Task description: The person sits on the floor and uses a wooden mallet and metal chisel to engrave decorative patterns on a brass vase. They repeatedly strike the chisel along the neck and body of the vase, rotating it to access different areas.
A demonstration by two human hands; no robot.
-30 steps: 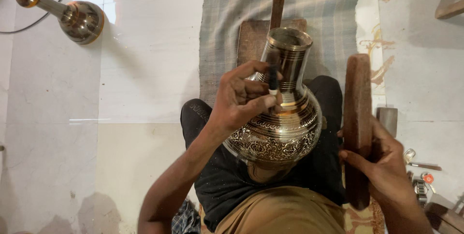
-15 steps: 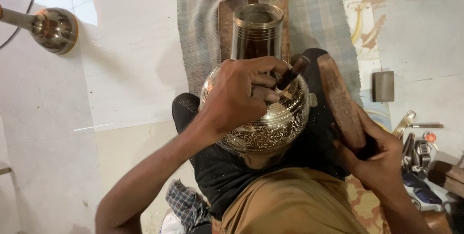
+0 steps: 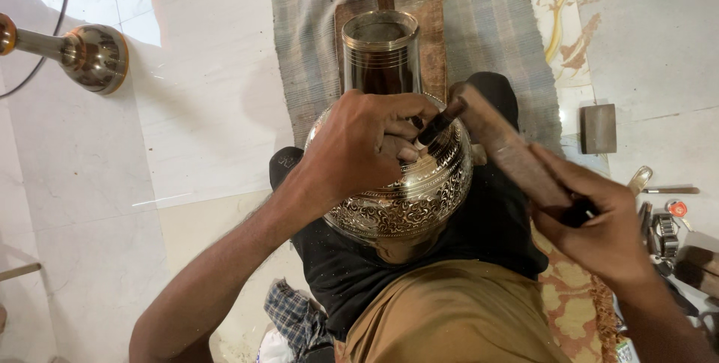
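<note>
Looking down from the head camera, so here's the scene from left to right. Far left on the pale tiled floor [image 3: 187,108] lies another shiny brass piece [image 3: 93,56], a round bulb on a long stem, well apart from the work. Next comes the left hand [image 3: 359,146], which is curled tight, fingers bunched around a small dark chisel [image 3: 434,127] (looks like a punch or engraving tool, only its top end shows past the knuckles). The tip is hidden under the fingers, so I can't tell exactly where it meets the metal, but the hand itself rests right on the shoulder of the brass vase [image 3: 401,191].

That vase sits in the person's lap, between the legs, neck pointing away from the body. It's round-bellied with a straight ribbed neck, and a band of scrollwork runs around the belly. Behind its neck is a wooden board [image 3: 431,33] lying on a grey striped mat [image 3: 494,41].

Moving right, a wooden mallet [image 3: 509,153], really a long flat block of wood, angles down so its upper end is just beside the top of the chisel. The right hand [image 3: 607,228] is closed firmly around its lower end. Further right, a small dark block [image 3: 598,128] sits on the floor, and at the edge there's a jumble of small tools [image 3: 663,221], too cluttered to make out properly.
</note>
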